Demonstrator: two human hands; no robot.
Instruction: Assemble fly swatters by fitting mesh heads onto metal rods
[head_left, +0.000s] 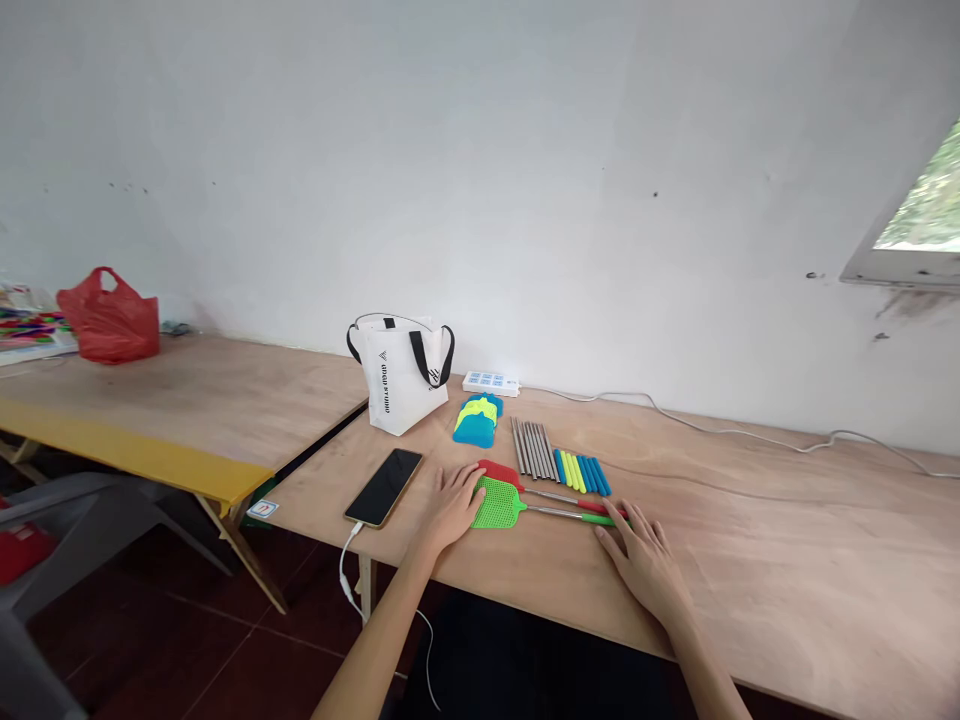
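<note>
A green fly swatter [498, 503] lies on the wooden table [750, 570] with its thin metal rod and green handle pointing right. A red fly swatter [501, 473] lies just behind it. My left hand [450, 507] rests flat with fingers spread, touching the green swatter's head at its left edge. My right hand [643, 560] lies flat and open by the handle ends, fingertips touching them. Neither hand grips anything.
Behind the swatters lie a row of grey metal rods [531, 448], blue and yellow handles [582, 473], and stacked blue and yellow swatter heads [477, 420]. A phone [384, 486] on a cable, a white tote bag [400, 375], a power strip [490, 383] and a red plastic bag [109, 318] are also there.
</note>
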